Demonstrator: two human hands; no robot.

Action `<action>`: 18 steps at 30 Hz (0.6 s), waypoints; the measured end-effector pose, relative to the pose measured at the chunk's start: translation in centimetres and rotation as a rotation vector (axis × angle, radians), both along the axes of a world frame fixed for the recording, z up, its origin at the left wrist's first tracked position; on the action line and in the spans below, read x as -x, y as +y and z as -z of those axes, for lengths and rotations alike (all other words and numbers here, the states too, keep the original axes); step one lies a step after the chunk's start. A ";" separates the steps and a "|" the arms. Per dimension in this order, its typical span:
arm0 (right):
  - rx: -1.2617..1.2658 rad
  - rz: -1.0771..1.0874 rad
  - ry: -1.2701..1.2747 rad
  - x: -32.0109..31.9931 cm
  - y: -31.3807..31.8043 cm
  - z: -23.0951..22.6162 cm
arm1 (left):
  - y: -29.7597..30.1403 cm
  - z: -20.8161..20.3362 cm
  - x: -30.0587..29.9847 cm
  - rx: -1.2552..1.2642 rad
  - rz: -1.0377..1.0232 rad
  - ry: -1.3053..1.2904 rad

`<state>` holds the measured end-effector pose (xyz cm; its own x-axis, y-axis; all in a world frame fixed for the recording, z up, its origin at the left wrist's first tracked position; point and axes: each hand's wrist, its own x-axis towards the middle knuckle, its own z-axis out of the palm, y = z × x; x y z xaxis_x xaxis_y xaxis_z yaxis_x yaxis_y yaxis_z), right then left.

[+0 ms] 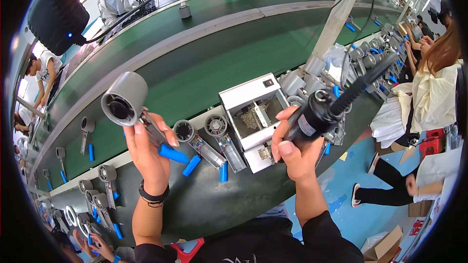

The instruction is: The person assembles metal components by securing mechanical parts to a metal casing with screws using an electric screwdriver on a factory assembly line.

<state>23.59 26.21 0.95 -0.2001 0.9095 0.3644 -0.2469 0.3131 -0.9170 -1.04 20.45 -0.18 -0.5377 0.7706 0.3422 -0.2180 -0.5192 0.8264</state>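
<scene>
My left hand (150, 163) is raised over the bench and closed round the handle of a grey handheld fan (127, 97). The fan's round head points up and left. Its handle is uncovered, with a blue battery (173, 154) hanging from it. In my right hand (298, 159) is a black corded electric screwdriver (310, 122); its cable end tilts up to the right and its tip is hidden. Below and left of it stands a white screw feeder (247, 93) with small screws in its tray. Two more opened fans (216, 125) lie between my hands, blue batteries beside them.
A green conveyor belt (195, 80) runs across behind the bench. Grey fan parts (312, 84) are heaped right of the feeder, and several fans (107, 173) lie at left. A metal post (336, 24) rises behind the heap. Other people work along the line; one stands at right.
</scene>
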 end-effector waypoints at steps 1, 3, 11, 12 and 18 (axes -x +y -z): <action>-0.004 0.001 0.006 0.1 0.0 0.0 | -0.4 0.0 -0.1 0.033 0.036 0.009; -0.009 0.003 0.007 0.0 0.0 0.0 | -0.8 -0.2 -0.8 0.060 0.081 0.010; -0.047 0.064 0.036 -1.2 -1.9 0.8 | -2.0 -0.4 -2.8 0.265 0.269 0.005; -0.037 0.064 0.086 -1.3 -2.3 0.4 | -2.1 -0.5 -3.1 0.280 0.292 0.022; -0.453 0.050 0.437 -1.9 -3.0 -1.0 | -3.2 -0.5 -4.8 0.363 0.563 0.052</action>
